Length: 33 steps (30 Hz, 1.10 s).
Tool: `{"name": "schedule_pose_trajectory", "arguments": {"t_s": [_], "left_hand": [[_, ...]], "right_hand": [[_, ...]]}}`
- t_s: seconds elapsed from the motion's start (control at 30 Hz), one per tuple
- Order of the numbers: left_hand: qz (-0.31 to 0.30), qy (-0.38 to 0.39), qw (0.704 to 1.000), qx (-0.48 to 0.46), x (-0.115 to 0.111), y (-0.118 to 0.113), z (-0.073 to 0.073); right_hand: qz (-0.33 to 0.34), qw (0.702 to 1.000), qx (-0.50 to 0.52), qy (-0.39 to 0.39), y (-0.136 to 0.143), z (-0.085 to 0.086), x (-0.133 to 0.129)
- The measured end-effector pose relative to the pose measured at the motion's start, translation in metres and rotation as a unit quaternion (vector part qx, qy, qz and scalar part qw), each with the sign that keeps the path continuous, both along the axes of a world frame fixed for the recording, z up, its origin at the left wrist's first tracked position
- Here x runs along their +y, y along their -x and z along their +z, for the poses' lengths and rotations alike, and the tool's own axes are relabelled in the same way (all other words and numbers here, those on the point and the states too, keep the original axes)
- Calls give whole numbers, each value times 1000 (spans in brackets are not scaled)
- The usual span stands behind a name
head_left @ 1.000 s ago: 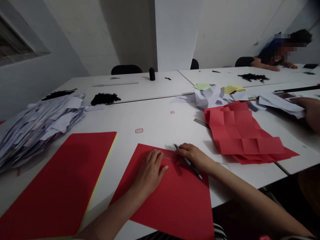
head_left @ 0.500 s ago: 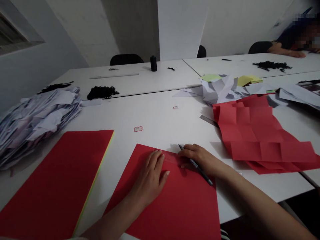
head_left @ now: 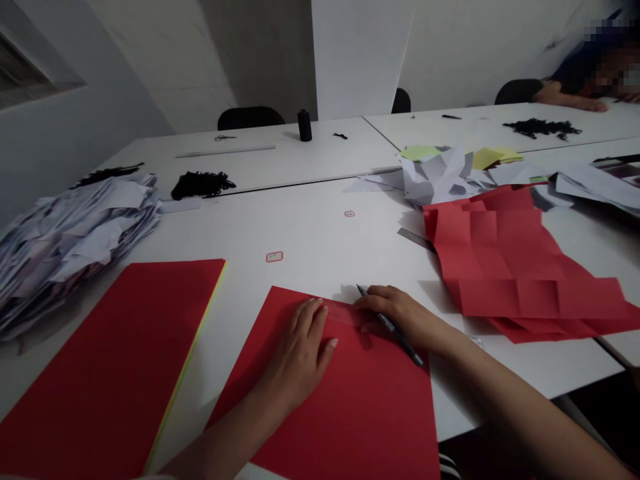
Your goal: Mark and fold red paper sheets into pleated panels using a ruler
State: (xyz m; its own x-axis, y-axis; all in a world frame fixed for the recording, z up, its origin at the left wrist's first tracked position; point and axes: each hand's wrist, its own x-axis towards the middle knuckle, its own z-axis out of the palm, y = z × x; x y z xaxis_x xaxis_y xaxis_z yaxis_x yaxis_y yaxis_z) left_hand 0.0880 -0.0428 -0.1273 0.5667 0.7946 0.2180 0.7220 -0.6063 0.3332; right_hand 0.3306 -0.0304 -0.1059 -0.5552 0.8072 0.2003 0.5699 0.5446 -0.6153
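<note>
A sheet of red paper (head_left: 350,407) lies in front of me on the white table. My left hand (head_left: 303,350) rests flat on it, fingers stretched toward the far edge. Under its fingertips is a clear plastic strip, seemingly a ruler (head_left: 341,313), lying along that edge. My right hand (head_left: 400,317) is at the strip's right end, with a dark pen (head_left: 400,339) held in its fingers. One pointed end of the pen sticks out past the far side of the hand. The right fingertips are partly hidden.
Left lies a red paper stack (head_left: 115,347) with a yellow-green edge, beside heaped white scraps (head_left: 85,233). Creased red sheets (head_left: 515,260) overlap a metal ruler (head_left: 414,237) at right. Farther back are a black spool (head_left: 305,125), black yarn (head_left: 203,185) and a person's arm (head_left: 570,99).
The view has shifted very slightly. Both hands, the pen and the red sheet keep nearly the same places.
</note>
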Motion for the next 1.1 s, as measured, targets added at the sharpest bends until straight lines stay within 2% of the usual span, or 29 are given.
{"name": "schedule_pose_trajectory", "arguments": {"t_s": [1.1], "left_hand": [[-12, -4, 1000, 8, 2, 0, 0]], "right_hand": [[-5, 1000, -5, 16, 0, 1, 0]]}}
